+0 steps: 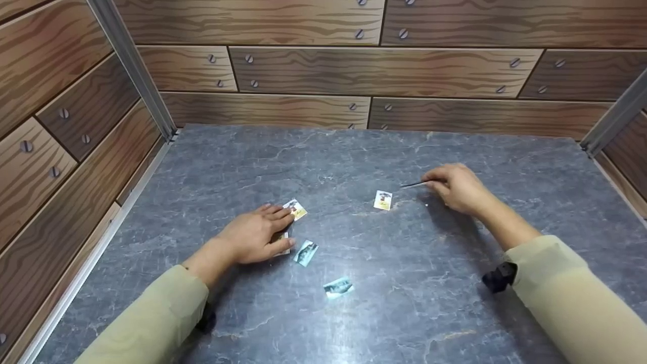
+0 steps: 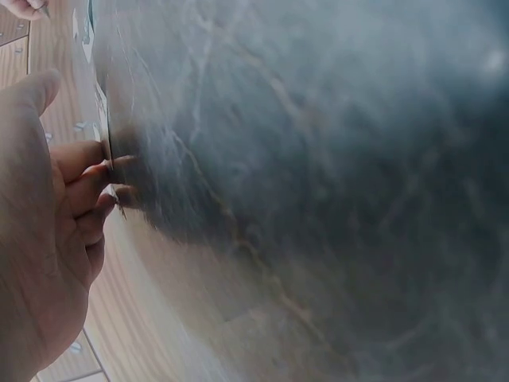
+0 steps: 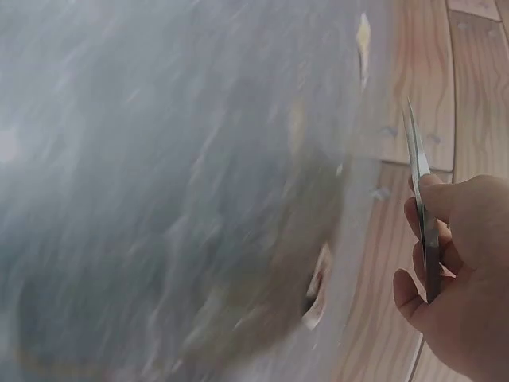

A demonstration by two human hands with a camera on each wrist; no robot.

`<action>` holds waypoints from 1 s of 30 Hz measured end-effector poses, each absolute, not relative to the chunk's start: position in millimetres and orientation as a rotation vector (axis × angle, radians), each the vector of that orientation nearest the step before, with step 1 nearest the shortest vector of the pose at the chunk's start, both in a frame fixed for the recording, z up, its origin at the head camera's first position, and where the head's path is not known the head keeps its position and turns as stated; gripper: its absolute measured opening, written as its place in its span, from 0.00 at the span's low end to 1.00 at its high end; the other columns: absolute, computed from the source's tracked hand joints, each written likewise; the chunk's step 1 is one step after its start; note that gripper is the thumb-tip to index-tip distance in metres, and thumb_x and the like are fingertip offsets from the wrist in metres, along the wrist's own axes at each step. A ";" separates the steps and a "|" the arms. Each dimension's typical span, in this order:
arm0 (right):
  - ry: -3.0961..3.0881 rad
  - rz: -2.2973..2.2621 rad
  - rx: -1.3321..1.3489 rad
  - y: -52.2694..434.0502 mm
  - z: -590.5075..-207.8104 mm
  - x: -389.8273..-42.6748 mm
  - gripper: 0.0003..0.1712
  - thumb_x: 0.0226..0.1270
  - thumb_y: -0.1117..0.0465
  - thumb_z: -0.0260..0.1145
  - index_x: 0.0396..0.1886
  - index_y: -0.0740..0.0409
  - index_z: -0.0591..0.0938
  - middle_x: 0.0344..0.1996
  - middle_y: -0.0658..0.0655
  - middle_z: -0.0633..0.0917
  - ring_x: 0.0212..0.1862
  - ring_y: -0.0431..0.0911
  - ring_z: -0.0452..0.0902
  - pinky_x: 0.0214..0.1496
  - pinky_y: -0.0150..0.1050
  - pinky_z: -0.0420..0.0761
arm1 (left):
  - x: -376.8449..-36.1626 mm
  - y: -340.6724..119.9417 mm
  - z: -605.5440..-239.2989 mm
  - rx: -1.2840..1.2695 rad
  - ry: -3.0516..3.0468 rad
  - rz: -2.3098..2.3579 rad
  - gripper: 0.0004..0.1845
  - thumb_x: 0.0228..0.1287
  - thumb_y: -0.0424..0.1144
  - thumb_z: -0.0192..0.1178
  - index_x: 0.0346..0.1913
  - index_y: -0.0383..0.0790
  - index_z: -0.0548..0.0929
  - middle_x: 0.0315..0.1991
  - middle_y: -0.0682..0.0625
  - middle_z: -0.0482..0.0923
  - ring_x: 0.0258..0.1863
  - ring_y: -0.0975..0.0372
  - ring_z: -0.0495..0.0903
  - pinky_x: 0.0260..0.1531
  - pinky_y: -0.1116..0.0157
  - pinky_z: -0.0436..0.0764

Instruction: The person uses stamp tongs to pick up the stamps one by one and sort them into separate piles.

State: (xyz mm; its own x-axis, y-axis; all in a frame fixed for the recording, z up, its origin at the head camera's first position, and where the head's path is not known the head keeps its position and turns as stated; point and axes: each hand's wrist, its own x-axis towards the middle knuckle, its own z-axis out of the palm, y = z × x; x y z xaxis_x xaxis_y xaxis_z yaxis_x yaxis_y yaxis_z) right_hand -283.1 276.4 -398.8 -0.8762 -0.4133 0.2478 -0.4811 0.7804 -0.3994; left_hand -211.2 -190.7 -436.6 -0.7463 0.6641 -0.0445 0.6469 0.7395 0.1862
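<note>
My right hand (image 1: 457,189) pinches metal tweezers (image 3: 423,207) above the table, their tips slightly apart with nothing between them. Just left of the tips lies a small white-edged stamp (image 1: 383,200) with a yellow lower part. My left hand (image 1: 258,233) rests palm down, fingers stretched, its fingertips touching a similar yellow stamp (image 1: 295,209). Another stamp (image 1: 287,243) is mostly hidden under that hand, by the thumb. Right of the thumb lies a teal stamp (image 1: 306,253), and nearer to me is a second teal stamp (image 1: 338,287).
The stamps lie on a dark grey marbled table (image 1: 414,313). Wood-patterned walls (image 1: 313,71) with printed screws stand behind it and at both sides, with metal posts (image 1: 134,65) at the corners. A tiny white speck (image 1: 426,205) lies below the right hand.
</note>
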 end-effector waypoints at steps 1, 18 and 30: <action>-2.828 0.705 0.711 271.6 -396.8 -282.7 0.10 0.76 0.67 0.67 0.49 0.64 0.90 0.49 0.67 0.89 0.56 0.67 0.80 0.62 0.65 0.73 | -211.3 -190.8 -436.5 1.071 2.828 0.243 0.40 0.82 0.63 0.46 0.80 0.34 0.68 0.78 0.39 0.66 0.80 0.44 0.62 0.82 0.50 0.55; -2.834 0.824 0.845 158.4 -402.2 -280.5 0.10 0.74 0.65 0.69 0.50 0.61 0.91 0.44 0.63 0.89 0.51 0.64 0.80 0.59 0.61 0.76 | -209.3 -190.8 -435.7 1.077 2.828 0.240 0.41 0.82 0.64 0.44 0.80 0.35 0.67 0.79 0.38 0.66 0.79 0.43 0.62 0.82 0.49 0.55; -2.812 0.773 0.968 114.9 -419.6 -274.9 0.08 0.72 0.67 0.69 0.46 0.62 0.91 0.44 0.63 0.89 0.51 0.63 0.81 0.61 0.59 0.77 | -211.5 -191.8 -435.1 1.107 2.833 0.227 0.40 0.82 0.63 0.45 0.80 0.33 0.68 0.78 0.37 0.67 0.79 0.42 0.63 0.82 0.48 0.56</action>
State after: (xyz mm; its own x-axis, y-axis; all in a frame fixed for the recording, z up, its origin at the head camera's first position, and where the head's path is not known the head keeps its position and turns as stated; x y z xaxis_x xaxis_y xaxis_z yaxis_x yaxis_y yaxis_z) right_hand -274.9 114.9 -419.6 -0.7992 -0.5587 0.2215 -0.5934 0.6750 -0.4384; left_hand -211.5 -191.8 -435.1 -0.7330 0.6795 -0.0315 0.6658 0.7262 0.1712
